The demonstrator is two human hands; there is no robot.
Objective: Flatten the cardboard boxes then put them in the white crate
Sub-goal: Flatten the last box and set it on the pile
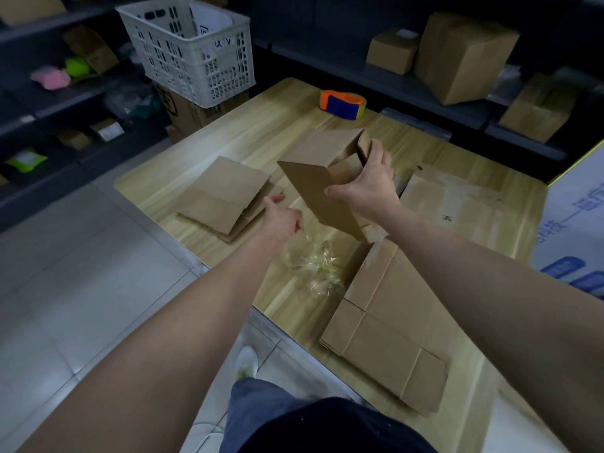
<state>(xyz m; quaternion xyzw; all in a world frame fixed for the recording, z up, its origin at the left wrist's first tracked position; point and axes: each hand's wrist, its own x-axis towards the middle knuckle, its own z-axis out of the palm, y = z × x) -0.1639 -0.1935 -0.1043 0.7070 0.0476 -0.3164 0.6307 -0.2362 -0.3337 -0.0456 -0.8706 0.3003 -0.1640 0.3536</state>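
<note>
The right hand [366,188] holds a small open-ended cardboard box [322,173] tilted above the worktop [248,132], fingers [379,155] hooked over its far open end, thumb on the near face. The left hand [282,220] hovers just beside it, fingers loosely curled, holding nothing. The box looks light and thin-walled, stiff along its creases; pressing opposite edges should collapse it. The white crate [192,47] sits well beyond.
</note>
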